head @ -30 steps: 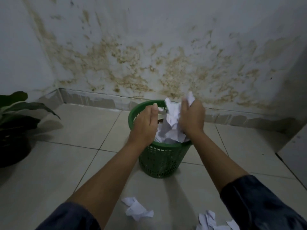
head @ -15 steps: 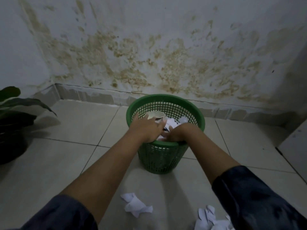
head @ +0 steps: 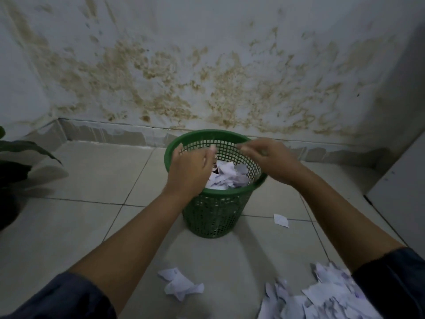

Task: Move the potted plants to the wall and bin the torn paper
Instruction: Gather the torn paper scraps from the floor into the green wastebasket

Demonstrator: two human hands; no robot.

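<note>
Your left hand (head: 192, 166) and right hand (head: 269, 157) hover over the upright green bin (head: 216, 203), fingers loosely spread, empty. Torn paper (head: 226, 177) lies inside; three patches of scraps (head: 180, 284) on the floor (head: 69, 226) near the bin.

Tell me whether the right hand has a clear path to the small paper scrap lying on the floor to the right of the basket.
Probably yes. The right hand hovers empty over the green basket, and the paper scrap lies alone on bare tile below it, with nothing between.
</note>
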